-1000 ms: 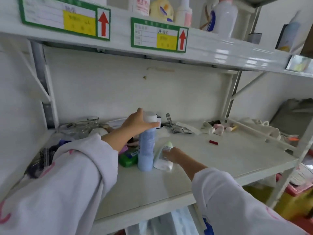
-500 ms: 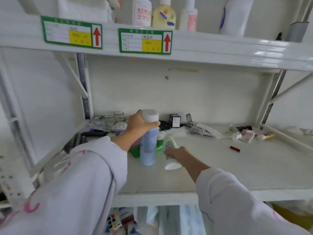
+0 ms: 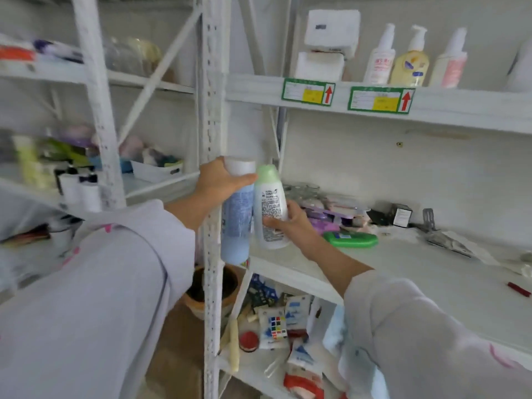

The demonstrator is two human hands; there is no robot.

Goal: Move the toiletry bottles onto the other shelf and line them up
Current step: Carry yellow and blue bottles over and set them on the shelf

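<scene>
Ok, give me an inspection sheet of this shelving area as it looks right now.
Surface: white shelf, bare toward its front edge.
Job's things: blue bottle and green-capped bottle, both lifted off the shelf, side by side, near the upright post. Three pump bottles stand in a row on the upper shelf.
Clutter: flat green container, black box, metal clips, small red item.
Grippers: left hand grips the blue bottle's cap end; right hand holds the green-capped bottle.
Cables: nothing seen.
Surroundings: blurred left shelves with mixed goods; packets and a bowl below.
</scene>
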